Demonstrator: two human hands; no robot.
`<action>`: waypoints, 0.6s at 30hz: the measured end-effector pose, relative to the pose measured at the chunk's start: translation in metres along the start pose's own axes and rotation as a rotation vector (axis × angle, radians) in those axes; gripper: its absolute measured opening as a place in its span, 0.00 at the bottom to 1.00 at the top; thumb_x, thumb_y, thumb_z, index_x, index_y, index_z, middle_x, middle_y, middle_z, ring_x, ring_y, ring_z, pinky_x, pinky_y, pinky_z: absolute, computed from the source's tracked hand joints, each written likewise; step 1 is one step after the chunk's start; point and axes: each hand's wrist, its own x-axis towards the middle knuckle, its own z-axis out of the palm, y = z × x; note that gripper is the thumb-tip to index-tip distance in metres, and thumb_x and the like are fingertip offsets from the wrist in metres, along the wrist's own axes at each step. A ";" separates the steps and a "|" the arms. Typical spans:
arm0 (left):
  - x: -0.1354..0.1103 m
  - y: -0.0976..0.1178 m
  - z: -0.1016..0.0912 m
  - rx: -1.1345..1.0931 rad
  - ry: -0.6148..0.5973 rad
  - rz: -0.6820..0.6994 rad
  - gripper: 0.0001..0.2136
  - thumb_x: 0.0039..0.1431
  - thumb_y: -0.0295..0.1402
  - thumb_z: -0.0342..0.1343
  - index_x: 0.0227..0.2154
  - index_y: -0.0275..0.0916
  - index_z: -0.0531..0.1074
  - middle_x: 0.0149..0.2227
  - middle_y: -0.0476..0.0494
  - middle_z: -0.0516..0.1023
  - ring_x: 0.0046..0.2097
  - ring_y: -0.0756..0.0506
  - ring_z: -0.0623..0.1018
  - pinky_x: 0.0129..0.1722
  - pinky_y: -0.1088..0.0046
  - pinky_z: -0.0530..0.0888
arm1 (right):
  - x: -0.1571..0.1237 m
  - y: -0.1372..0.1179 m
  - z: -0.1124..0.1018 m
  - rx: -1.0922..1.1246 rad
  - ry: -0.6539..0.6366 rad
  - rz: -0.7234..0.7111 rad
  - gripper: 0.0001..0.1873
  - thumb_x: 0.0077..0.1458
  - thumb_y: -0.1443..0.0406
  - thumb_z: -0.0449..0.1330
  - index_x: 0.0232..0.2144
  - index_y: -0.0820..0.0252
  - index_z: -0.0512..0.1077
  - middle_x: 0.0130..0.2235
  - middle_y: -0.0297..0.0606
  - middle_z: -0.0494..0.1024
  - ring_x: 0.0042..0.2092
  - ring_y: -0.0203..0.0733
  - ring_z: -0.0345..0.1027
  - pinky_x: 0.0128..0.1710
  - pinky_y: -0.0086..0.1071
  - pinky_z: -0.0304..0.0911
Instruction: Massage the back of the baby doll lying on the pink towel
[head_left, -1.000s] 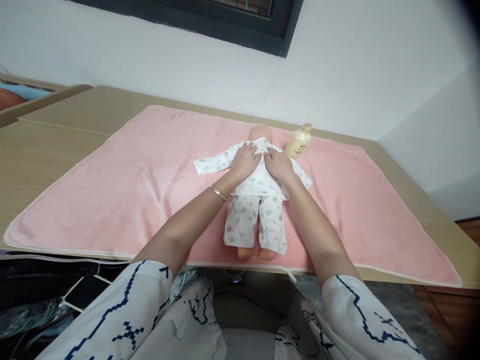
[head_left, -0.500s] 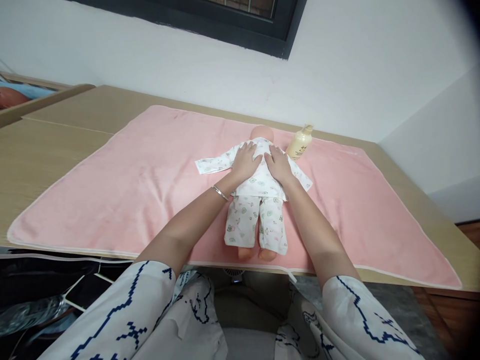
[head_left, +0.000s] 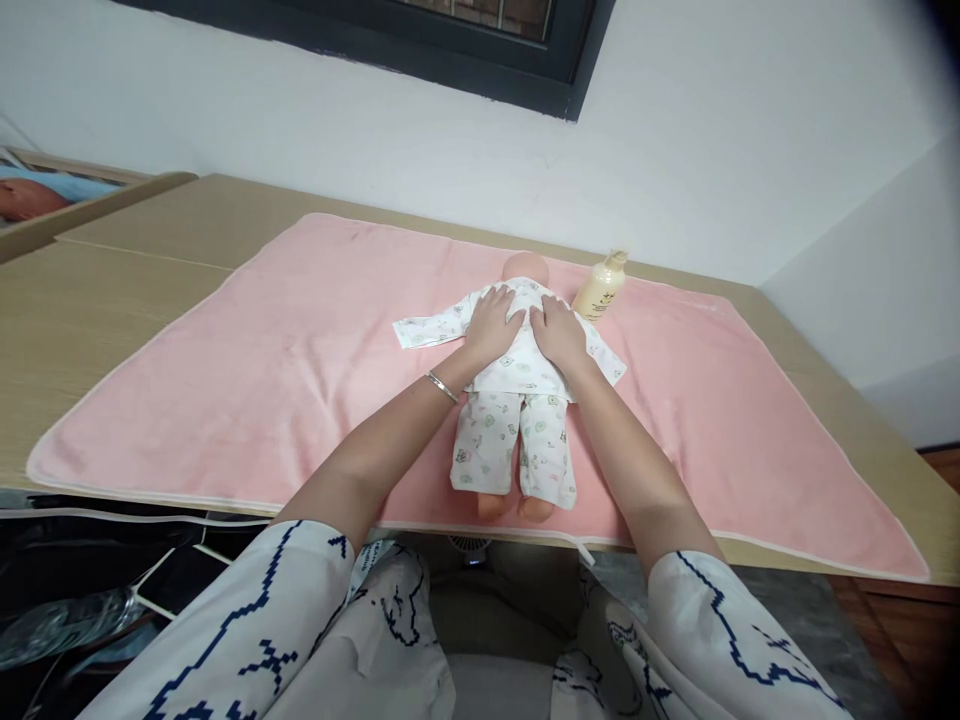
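Observation:
A baby doll [head_left: 525,370] in a white patterned top and trousers lies on a pink blanket [head_left: 337,330], its feet toward me. Its face does not show; only the smooth round head is in sight. My left hand [head_left: 493,325] rests flat on the left side of the doll's upper body, fingers stretched out. On the right side of the same top lies my right hand [head_left: 559,332], also flat with fingers extended. Both thumbs point inward over the middle. The doll's sleeves spread out to either side. Neither hand grips anything.
A pale yellow pump bottle [head_left: 600,286] stands on the blanket right of the doll's head. Under the blanket is a wooden table [head_left: 142,270], set against a white wall [head_left: 675,150]. At far left a wooden-edged tray [head_left: 97,210] holds something blue and brown. A clear plastic bottle [head_left: 71,625] lies below the table.
The view has shifted very slightly. Both hands stay in place on the doll, and nothing else has visibly moved.

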 end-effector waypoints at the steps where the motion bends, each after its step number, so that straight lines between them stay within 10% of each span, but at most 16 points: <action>1: 0.001 0.000 -0.002 0.006 -0.019 -0.015 0.27 0.67 0.40 0.46 0.65 0.34 0.59 0.70 0.36 0.55 0.72 0.36 0.51 0.71 0.58 0.49 | -0.004 -0.007 -0.002 -0.040 0.011 0.019 0.26 0.66 0.58 0.39 0.55 0.68 0.66 0.58 0.57 0.71 0.61 0.60 0.63 0.60 0.53 0.56; 9: -0.005 0.016 -0.013 0.138 -0.063 -0.052 0.25 0.68 0.39 0.43 0.65 0.36 0.58 0.69 0.31 0.56 0.71 0.32 0.55 0.67 0.49 0.55 | -0.007 -0.016 -0.012 -0.054 -0.028 0.030 0.21 0.64 0.60 0.41 0.46 0.63 0.69 0.50 0.56 0.76 0.52 0.60 0.70 0.50 0.51 0.64; 18: -0.009 0.028 -0.014 0.242 -0.011 0.063 0.20 0.66 0.33 0.42 0.56 0.33 0.69 0.61 0.30 0.69 0.65 0.34 0.66 0.65 0.51 0.60 | 0.014 0.017 0.008 0.097 0.011 -0.083 0.25 0.64 0.59 0.43 0.57 0.65 0.63 0.63 0.53 0.65 0.65 0.58 0.55 0.64 0.56 0.50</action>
